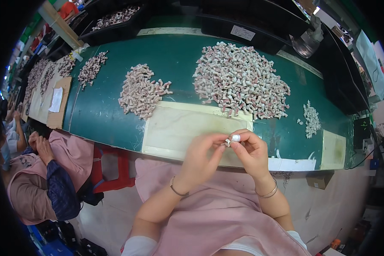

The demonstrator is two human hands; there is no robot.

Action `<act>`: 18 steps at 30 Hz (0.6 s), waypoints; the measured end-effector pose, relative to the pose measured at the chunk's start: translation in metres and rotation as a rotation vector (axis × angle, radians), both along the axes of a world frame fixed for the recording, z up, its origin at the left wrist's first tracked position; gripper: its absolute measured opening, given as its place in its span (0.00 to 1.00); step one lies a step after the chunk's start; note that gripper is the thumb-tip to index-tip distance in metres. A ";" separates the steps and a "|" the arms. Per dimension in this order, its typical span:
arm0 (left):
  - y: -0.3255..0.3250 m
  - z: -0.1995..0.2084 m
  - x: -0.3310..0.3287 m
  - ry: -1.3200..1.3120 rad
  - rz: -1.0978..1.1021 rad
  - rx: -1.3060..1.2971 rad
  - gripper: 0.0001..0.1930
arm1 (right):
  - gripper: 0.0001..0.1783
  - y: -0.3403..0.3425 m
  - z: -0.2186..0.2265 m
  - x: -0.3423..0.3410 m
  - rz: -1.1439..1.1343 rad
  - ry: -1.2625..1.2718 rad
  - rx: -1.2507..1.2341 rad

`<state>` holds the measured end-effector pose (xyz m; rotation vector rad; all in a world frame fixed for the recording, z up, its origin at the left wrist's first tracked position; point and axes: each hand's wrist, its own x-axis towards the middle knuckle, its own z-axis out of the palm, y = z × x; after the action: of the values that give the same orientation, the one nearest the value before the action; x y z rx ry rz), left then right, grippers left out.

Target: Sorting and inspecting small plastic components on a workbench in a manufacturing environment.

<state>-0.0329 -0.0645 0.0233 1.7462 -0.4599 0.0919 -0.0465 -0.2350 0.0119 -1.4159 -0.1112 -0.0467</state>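
Note:
Over the pale mat (pixel 175 128), both hands meet at one small pale knobbly piece (pixel 228 143). The thumb and forefinger of my left hand (pixel 202 158) pinch it from the left. From the other side, my right hand (pixel 254 155) grips it between thumb and forefinger, closed. A white wrap (pixel 236 138) covers a right fingertip. Fingers hide most of the piece, so its exact kind cannot be told. Beyond my hands lies a big heap of similar whitish-pink pieces (pixel 243 81). A smaller heap (pixel 141 91) sits to its left, and a little whiter pile (pixel 311 120) to the right.
Black bins (pixel 251 21) line the back of the green table (pixel 106 115). A clear container (pixel 305 45) stands at the back right. A small pile (pixel 91 69) lies far left. On the left sits a co-worker (pixel 42 179) near a red stool (pixel 115 170).

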 end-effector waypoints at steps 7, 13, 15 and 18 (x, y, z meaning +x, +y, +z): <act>0.005 0.002 0.001 0.103 -0.007 -0.019 0.09 | 0.11 0.012 0.006 -0.008 -0.086 -0.188 -0.325; 0.006 -0.006 0.005 -0.085 0.016 0.159 0.10 | 0.14 0.006 0.016 0.004 -0.106 -0.295 -0.688; 0.003 -0.010 0.007 -0.242 0.042 0.245 0.13 | 0.14 0.004 0.015 0.008 -0.108 -0.403 -0.830; 0.001 -0.020 0.006 -0.282 0.042 0.252 0.17 | 0.12 0.001 0.018 0.016 -0.056 -0.406 -0.927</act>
<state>-0.0274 -0.0637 0.0037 2.0005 -0.6627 0.3247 -0.0305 -0.2344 0.0301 -2.3208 -0.4744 -0.3672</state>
